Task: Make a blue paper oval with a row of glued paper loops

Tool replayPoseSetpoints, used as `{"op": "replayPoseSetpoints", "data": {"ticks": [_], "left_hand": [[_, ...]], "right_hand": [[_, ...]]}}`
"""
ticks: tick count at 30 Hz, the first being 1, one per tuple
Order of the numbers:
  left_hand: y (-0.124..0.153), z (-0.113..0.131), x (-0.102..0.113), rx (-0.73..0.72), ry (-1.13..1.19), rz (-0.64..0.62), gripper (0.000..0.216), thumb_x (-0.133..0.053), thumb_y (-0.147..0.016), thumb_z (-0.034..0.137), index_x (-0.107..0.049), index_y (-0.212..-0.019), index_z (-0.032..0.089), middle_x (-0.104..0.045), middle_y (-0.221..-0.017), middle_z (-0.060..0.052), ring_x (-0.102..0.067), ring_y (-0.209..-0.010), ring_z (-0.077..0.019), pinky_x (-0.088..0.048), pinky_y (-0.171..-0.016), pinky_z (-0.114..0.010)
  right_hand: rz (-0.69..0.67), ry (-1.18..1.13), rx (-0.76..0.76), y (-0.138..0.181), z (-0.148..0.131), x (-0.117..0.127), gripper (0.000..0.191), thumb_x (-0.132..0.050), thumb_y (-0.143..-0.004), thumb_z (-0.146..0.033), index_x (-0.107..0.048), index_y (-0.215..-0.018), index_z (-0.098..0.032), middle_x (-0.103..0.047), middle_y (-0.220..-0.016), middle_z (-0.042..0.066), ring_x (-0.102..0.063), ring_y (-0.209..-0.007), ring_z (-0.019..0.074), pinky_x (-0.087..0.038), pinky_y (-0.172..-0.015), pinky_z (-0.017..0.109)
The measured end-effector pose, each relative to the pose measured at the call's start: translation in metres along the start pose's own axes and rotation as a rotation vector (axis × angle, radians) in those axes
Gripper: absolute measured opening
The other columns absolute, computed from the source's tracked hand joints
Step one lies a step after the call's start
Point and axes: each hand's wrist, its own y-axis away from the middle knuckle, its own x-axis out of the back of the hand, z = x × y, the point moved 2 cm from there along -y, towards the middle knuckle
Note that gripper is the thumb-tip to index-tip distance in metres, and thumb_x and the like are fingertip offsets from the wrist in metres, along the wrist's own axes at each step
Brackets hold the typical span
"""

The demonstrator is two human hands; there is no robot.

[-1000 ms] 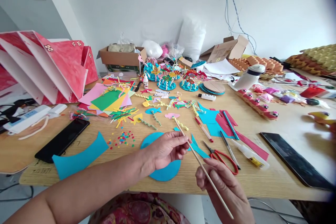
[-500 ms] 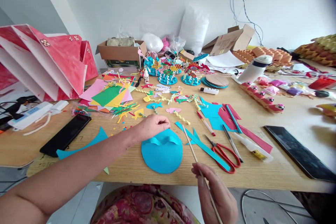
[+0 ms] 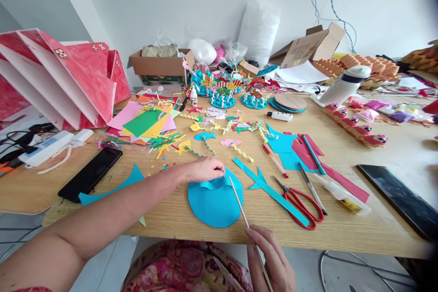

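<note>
A round blue card (image 3: 215, 207) lies flat near the table's front edge, with a wavy blue paper strip (image 3: 219, 183) standing up across its upper part. My left hand (image 3: 209, 169) is closed at the card's far edge, its fingertips down at the strip and partly hiding it. Between the thumb and fingers of my right hand (image 3: 270, 255) is a thin wooden stick (image 3: 239, 203). The stick's tip points at the strip's right end, close to my left fingers; whether it touches cannot be made out.
To the right lie a straight blue paper strip (image 3: 273, 194), red-handled scissors (image 3: 304, 207), pens (image 3: 275, 160) and a glue bottle (image 3: 345, 196). Phones (image 3: 91, 173) flank the workspace. Farther back are coloured paper sheets (image 3: 143, 123), paper fish (image 3: 204, 136) and finished blue decorations (image 3: 222, 100).
My right hand has brought the stick's tip leftward over the round card, to the wavy strip. My left hand stays at the far edge. The whole view has shifted slightly.
</note>
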Motion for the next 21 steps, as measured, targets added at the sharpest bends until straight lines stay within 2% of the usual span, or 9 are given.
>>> {"op": "replayPoseSetpoints", "data": {"ticks": [6, 12, 21], "left_hand": [[-0.0005, -0.0026, -0.0031, 0.005, 0.011, -0.026, 0.019, -0.046, -0.077, 0.017, -0.064, -0.077, 0.013, -0.063, -0.073, -0.001, -0.054, -0.068, -0.0124, -0.038, -0.060, -0.019], [-0.0023, -0.0051, -0.0059, 0.014, 0.028, -0.052, 0.017, -0.045, -0.076, 0.018, -0.062, -0.074, 0.014, -0.056, -0.065, 0.002, -0.049, -0.062, -0.0106, -0.034, -0.054, -0.018], [-0.0017, -0.0089, -0.0087, 0.009, 0.022, -0.064, 0.015, -0.044, -0.076, 0.019, -0.056, -0.068, 0.015, -0.048, -0.060, 0.004, -0.044, -0.058, -0.0093, -0.031, -0.051, -0.018]], "right_hand": [[-0.006, 0.036, 0.033, -0.0014, 0.0009, -0.0030, 0.032, -0.049, -0.079, -0.006, -0.053, -0.107, -0.021, -0.060, -0.091, 0.009, -0.058, -0.083, 0.0203, -0.050, -0.067, 0.032], [0.060, 0.050, 0.102, -0.0047, -0.0018, -0.0048, 0.025, -0.049, -0.078, -0.006, -0.057, -0.099, -0.016, -0.061, -0.086, 0.009, -0.059, -0.078, 0.0187, -0.050, -0.063, 0.030], [0.040, 0.033, 0.114, -0.0037, -0.0021, -0.0060, 0.025, -0.048, -0.079, -0.005, -0.057, -0.101, -0.014, -0.059, -0.088, 0.010, -0.057, -0.081, 0.0188, -0.050, -0.065, 0.030]]}}
